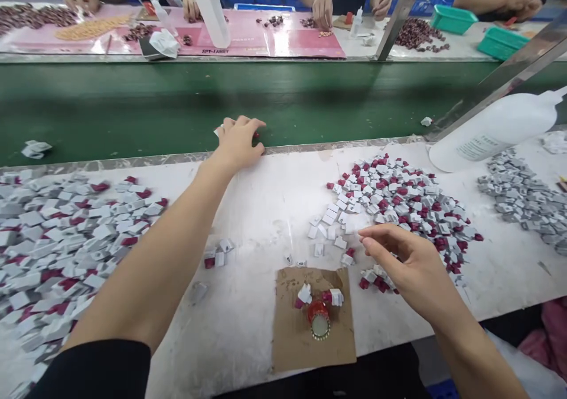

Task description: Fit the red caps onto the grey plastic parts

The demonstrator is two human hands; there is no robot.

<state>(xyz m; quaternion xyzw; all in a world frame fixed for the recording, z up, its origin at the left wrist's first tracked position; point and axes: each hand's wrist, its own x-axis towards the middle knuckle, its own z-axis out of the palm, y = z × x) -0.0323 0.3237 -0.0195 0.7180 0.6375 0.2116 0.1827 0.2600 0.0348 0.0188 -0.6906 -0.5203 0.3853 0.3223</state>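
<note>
Two heaps of grey-and-maroon pieces are flanking a bare stretch of white table, whose far edge is running along a green belt. Between the left heap and the right heap, open room is stretching from a cardboard square up to that edge, with a few stray pieces dotting it. A large white bottle is leaning beyond the right heap, its contents hidden. Across the belt, green trays are standing near co-workers' hands, their insides too small to make out. On the cardboard, a bottle cap is lying beside two pieces. The person's left hand is hanging over the far edge, thumb and forefinger apart, red and white showing beneath; whether the fingers are gripping a piece cannot be told. The right hand is hovering beside the right heap, thumb and forefinger slightly parted.
</note>
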